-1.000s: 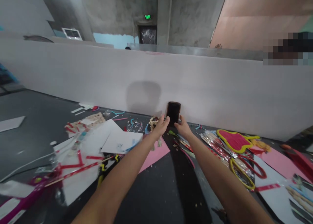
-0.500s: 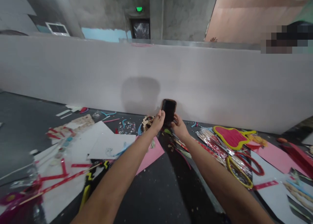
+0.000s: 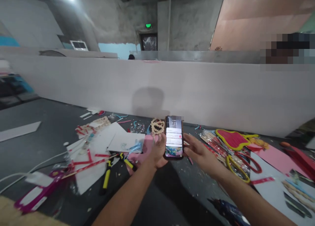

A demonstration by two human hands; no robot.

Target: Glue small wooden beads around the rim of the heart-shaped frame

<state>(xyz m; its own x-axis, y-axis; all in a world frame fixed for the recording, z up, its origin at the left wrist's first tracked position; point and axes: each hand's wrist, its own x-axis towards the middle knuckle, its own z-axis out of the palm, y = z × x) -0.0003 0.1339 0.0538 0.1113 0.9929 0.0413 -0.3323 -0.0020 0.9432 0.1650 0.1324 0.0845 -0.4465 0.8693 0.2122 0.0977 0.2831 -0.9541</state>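
My left hand (image 3: 157,152) grips a smartphone (image 3: 174,137) by its left edge and lower back, with the lit screen facing me and showing a lock screen. My right hand (image 3: 200,153) hovers just right of the phone, its fingers stretched out and apart, holding nothing. Both forearms reach in from the bottom of the view over a dark table (image 3: 169,193). A coil of beige beads (image 3: 157,126) lies just behind the phone.
Craft litter covers the table: white sheets (image 3: 115,139), pink paper (image 3: 145,150), red strips, a yellow-handled tool (image 3: 106,178), a magenta tool (image 3: 36,194), a red and yellow shape (image 3: 231,139), yellow-rimmed loops (image 3: 240,168). A long white partition (image 3: 221,94) runs behind.
The phone has come away from the partition toward me, and its screen has lit up. My right hand has let go of it and opened; the left keeps hold.
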